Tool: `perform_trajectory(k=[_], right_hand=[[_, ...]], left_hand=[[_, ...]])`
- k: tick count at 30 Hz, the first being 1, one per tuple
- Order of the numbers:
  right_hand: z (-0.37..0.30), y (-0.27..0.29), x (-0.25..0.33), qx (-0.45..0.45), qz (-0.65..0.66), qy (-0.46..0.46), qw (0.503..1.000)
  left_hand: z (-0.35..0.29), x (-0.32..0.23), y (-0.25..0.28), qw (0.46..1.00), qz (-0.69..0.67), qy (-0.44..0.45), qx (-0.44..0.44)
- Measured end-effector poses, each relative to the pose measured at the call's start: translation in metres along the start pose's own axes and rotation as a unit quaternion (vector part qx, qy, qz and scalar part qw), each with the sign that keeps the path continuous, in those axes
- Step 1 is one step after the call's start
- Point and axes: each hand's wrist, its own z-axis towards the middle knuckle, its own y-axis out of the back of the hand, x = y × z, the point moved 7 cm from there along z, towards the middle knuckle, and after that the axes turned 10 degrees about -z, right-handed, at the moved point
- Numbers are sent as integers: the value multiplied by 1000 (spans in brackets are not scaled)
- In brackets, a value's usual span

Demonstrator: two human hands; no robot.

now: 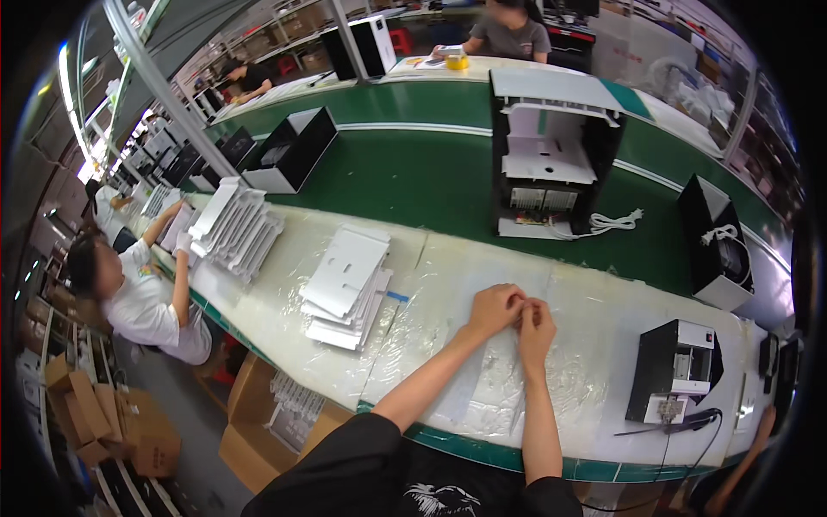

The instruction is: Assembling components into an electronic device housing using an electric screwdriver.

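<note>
Near edge of the table (482,431): both forearms enter from below and meet at mid-depth. The left hand (494,308) and the right hand (536,323) are touching, fingers curled inward and pressed together around something small. The item itself is hidden inside the grip; it cannot be identified. Both hands rest over a clear, crinkled plastic sheet (508,379) that covers the white table surface.

Step in hand, as a judgement: fine manipulation of a small part held between the two hands, directly above the sheet. The next move calls for a steady two-hand pinch and a clear view of the part.

To the left, toward the table's middle, lies a fanned stack of flat white die-cut cardboard inserts (346,289). Near the right end stands a small black-and-white boxed appliance (674,366) with a black cable (680,422) trailing toward the near edge.

Beyond the far edge runs a green conveyor belt (413,181). It carries a tall black open-backed cabinet unit (551,164) with a bundled white power cord (613,222), and a black open carton (291,148) further left.

On the floor at lower left stand brown corrugated cartons (112,422).
</note>
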Motion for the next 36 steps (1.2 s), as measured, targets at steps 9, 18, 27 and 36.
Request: perform_trajectory(k=[9,18,27,36], right_hand=[[1,19,4,-129,-73,69,987],[-2,22,0,-153,12,57,986],[1,16,-6,-141,22,41,989],[-1,12,-4,-127,62,45,989]], left_hand=[[-19,9,-19,997,-69,3,40],[-17,2,-19,994,-83,47,57],[-16,5,-11,998,-38,-19,42],[-17,0,-8,998,-27,-16,48]])
